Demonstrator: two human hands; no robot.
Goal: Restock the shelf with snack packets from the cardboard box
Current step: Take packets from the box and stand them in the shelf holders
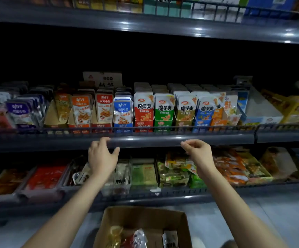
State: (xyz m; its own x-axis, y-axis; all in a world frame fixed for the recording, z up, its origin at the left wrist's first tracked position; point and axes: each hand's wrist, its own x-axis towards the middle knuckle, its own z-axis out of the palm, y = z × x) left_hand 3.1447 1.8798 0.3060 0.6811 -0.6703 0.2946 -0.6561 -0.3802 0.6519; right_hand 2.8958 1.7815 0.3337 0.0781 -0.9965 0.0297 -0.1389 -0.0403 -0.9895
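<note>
Middle shelf [225, 138]: upright packets reading 魔芋爽 [163, 108] in red, green, yellow and blue display cartons, rows packed front to back; left of them packets reading 劲仔 深海小鱼 [104, 106] in orange, one blue row [122, 110], purple ones [22, 111] further left; smaller print blurred; white card [102, 78] behind, writing not legible.

Lower shelf [181, 191]: open bins of loose packets; green [143, 174], orange [231, 167], red [45, 178]; labels unreadable.

Cardboard box [145, 217] open on the floor below the shelves, between both forearms; holds a few packets; yellow [115, 233], silver-red [138, 237], black-and-white [170, 238].

Left hand [103, 156] on the front rail [148, 141]; fingers hooked over its top, thumb spread below.

Right hand [198, 153] at the same rail; fingers curled, thumb and forefinger tips close together; cannot tell if they pinch anything.
</note>
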